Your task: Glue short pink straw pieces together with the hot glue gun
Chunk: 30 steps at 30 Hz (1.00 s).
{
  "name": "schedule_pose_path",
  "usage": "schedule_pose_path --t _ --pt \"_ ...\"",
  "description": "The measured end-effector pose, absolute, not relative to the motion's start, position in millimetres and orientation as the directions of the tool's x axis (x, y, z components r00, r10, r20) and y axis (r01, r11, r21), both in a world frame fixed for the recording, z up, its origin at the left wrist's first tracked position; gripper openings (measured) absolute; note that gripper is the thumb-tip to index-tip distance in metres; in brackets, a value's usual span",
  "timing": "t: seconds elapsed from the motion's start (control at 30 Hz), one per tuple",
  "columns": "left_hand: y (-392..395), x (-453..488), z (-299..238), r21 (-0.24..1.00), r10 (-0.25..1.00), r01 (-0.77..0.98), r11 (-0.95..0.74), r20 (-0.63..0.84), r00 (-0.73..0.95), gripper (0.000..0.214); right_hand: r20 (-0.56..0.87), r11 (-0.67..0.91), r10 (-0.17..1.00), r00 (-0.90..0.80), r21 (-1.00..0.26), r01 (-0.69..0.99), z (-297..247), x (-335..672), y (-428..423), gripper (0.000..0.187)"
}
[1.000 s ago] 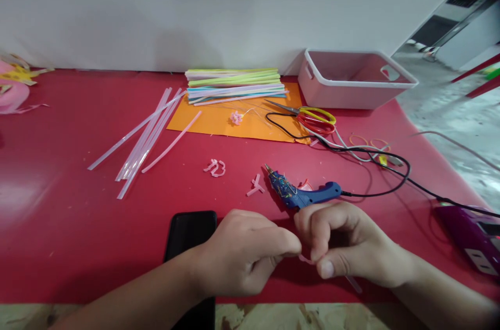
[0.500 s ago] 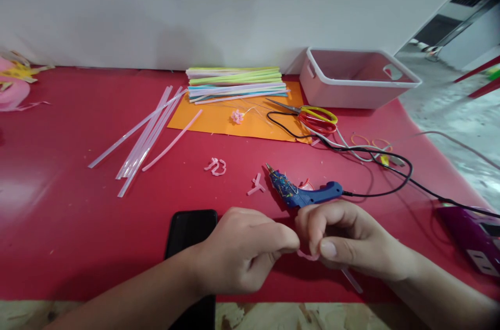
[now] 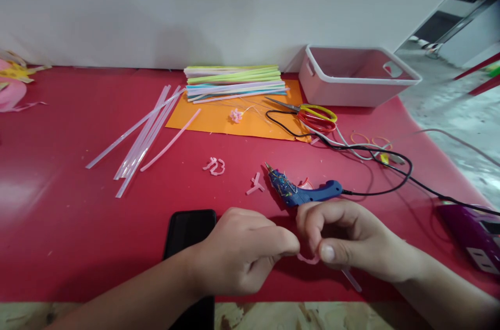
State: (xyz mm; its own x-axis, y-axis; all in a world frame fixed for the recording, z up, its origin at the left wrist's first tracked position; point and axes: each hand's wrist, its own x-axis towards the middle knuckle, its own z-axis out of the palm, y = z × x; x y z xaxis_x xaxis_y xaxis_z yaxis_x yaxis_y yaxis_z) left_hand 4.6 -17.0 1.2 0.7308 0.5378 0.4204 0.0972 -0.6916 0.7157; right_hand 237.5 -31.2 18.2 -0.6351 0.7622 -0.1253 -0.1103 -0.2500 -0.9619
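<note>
My left hand (image 3: 244, 252) and my right hand (image 3: 347, 241) meet near the front of the red table (image 3: 58, 205), both pinched on a thin pink straw strip (image 3: 308, 258) bent into a curve between them. The strip's loose end (image 3: 351, 280) trails past my right thumb. Just beyond my right hand lies a blue glue gun (image 3: 302, 192) on its side. Small pink curled pieces (image 3: 214, 166) and a pink cross-shaped piece (image 3: 255, 184) lie further out.
A black phone (image 3: 189, 231) lies by my left wrist. Loose clear straws (image 3: 144, 135), a stack of coloured straws (image 3: 234, 83) on an orange sheet (image 3: 219, 119), scissors (image 3: 312, 114), a white bin (image 3: 355, 77), black cord (image 3: 375, 161) and purple power strip (image 3: 474, 236) are around.
My right thumb has turned up and the pink strip's curve now shows between the fingertips. The hands have stayed in place.
</note>
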Motion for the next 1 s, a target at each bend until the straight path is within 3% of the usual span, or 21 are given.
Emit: schedule_pose_path --t 0.2,0.6,0.67,0.77,0.83,0.9,1.0 --pt "-18 5 1 0.666 0.524 0.128 -0.735 0.438 0.730 0.019 -0.261 -0.385 0.682 -0.684 -0.922 -0.033 21 237 -33 0.026" --pt "-18 7 0 0.605 0.494 0.152 -0.782 0.451 0.743 0.018 -0.287 -0.482 0.624 -0.727 -0.874 -0.069 19 233 -37 0.030" --pt "-17 6 -1 0.627 0.525 0.167 -0.761 0.445 0.725 0.017 -0.255 -0.356 0.707 -0.660 -0.934 -0.021 19 234 -36 0.029" --pt "-16 5 -1 0.683 0.617 0.208 -0.700 0.434 0.656 0.017 -0.042 0.072 0.885 -0.464 -0.972 0.224 18 242 -29 0.015" --pt "-16 5 -1 0.718 0.674 0.227 -0.658 0.427 0.603 0.014 0.151 0.350 0.902 -0.405 -0.805 0.480 17 252 -22 0.012" --pt "-17 6 0 0.756 0.730 0.236 -0.610 0.420 0.539 0.010 0.255 0.490 0.870 -0.421 -0.544 0.682 16 264 -15 0.025" --pt "-20 8 -1 0.832 0.825 0.254 -0.494 0.356 0.439 0.008 0.172 0.493 0.870 -0.462 -0.349 0.797 15 279 -7 0.042"
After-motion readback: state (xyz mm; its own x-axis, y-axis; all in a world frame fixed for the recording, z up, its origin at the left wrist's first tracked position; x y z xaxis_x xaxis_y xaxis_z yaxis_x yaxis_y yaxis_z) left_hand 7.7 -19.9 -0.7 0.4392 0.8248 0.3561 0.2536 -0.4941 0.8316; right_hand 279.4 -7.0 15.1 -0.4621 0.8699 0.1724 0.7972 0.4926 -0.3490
